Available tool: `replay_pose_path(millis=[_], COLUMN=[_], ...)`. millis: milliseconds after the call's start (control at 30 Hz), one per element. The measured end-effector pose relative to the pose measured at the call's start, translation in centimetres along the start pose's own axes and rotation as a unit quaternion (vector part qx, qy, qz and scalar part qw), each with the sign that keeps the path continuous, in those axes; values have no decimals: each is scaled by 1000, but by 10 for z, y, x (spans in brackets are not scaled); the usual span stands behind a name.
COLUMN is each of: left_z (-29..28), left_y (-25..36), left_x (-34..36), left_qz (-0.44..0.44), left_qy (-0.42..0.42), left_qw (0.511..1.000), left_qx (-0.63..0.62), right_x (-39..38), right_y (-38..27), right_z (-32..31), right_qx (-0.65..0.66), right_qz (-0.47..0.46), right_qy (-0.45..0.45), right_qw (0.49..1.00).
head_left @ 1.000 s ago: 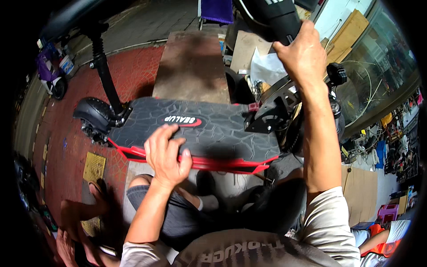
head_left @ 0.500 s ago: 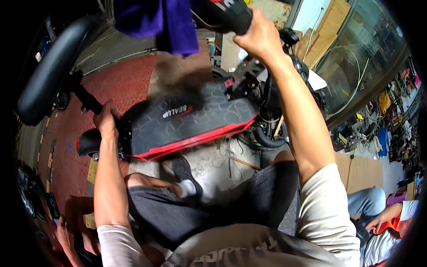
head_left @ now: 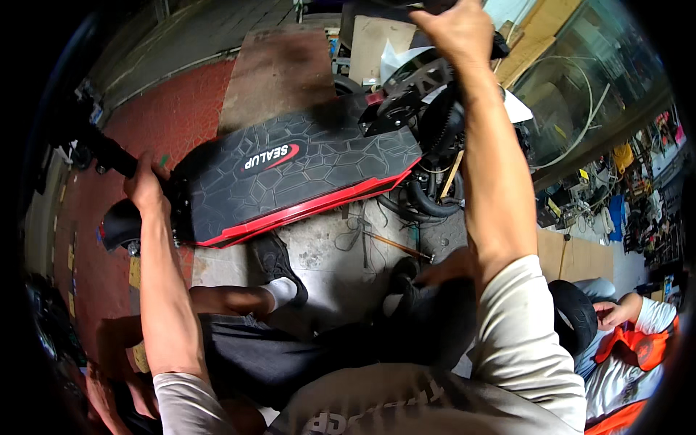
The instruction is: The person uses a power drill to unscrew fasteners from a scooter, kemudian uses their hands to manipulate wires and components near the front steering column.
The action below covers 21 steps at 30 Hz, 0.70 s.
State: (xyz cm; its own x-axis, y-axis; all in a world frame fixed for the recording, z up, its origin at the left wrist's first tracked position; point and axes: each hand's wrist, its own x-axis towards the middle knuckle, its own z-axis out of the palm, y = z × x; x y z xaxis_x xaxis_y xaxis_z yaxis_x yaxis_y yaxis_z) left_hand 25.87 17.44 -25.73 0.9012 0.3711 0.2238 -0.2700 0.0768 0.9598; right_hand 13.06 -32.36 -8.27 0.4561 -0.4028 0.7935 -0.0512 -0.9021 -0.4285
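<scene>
An electric scooter lies across the space in front of me, its black deck (head_left: 268, 163) cracked-patterned and edged in red. My left hand (head_left: 147, 187) is closed around the lower part of the black seat post (head_left: 109, 151), beside the rear mudguard (head_left: 123, 223). The saddle is lost in the dark upper left rim. At the top edge my right hand (head_left: 460, 35) grips the dark handlebar (head_left: 406, 6), which is mostly cut off. Below my right wrist are the folding joint (head_left: 395, 114) and the front parts.
A hammer (head_left: 402, 246) and thin cables lie on the concrete near my shoes (head_left: 279, 268). A person at lower right holds a black tyre (head_left: 574, 315); another person's arms (head_left: 119, 377) show at lower left. Cluttered tools (head_left: 638, 196) stand right, beside a glass panel (head_left: 558, 94).
The scooter and my left hand have shifted left in view. My right hand has gone up and right with the handlebar. The purple cloth and most of the saddle have left view.
</scene>
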Motion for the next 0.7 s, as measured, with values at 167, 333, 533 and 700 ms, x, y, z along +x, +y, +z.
replay_pose_path(millis=[167, 333, 533, 700], left_z=[-1, -2, 17, 22], left_y=[2, 4, 6, 2], left_x=[7, 18, 29, 42], left_qz=[-50, -63, -74, -62], left_qy=[30, 29, 22, 31], left_qw=[998, 997, 995, 995], left_qx=[-1, -26, -56, -66], right_x=[-9, -4, 0, -2], right_y=[5, 20, -7, 16], right_z=[-21, -19, -25, 1], right_qx=[52, 102, 53, -4], right_qz=[178, 46, 100, -18], right_qy=[-71, -5, -37, 38], right_qw=[980, 994, 993, 999])
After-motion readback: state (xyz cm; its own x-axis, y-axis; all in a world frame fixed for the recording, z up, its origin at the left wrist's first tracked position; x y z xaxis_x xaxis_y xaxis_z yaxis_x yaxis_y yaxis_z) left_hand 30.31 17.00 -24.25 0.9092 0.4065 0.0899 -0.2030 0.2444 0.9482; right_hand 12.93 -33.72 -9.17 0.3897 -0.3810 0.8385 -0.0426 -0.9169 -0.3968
